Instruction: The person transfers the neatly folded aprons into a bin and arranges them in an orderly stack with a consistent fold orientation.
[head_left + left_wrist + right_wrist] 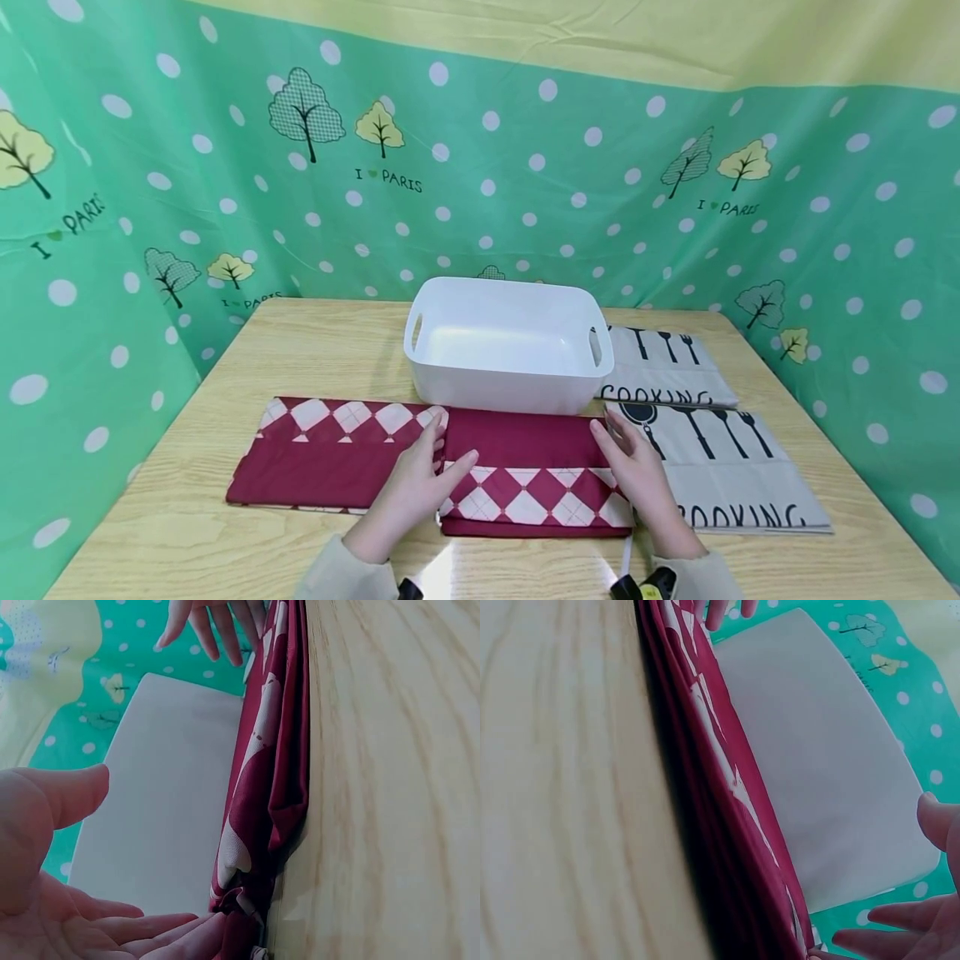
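Observation:
A folded maroon cloth (525, 437) with a band of white diamonds lies flat in the middle of the table, between both hands. At its left end is my left hand (415, 479), thumb spread upward and fingers nearly straight. In the left wrist view those fingers (150, 930) reach the cloth's end. My right hand (643, 473) is at the opposite end, thumb apart and fingers extended; the right wrist view shows its fingers (892, 919) beside the cloth's corner. Neither hand grips the cloth. Directly behind it stands a white plastic basket (495, 387) with handle holes.
Another folded maroon cloth (315, 467) lies left, close against the middle one. Two folded grey cloths printed with utensils and "COOKING" lie right, the nearer cloth (738, 479) in front of the farther cloth (660, 371). A green dotted curtain (480, 183) hangs behind the wooden table (165, 517).

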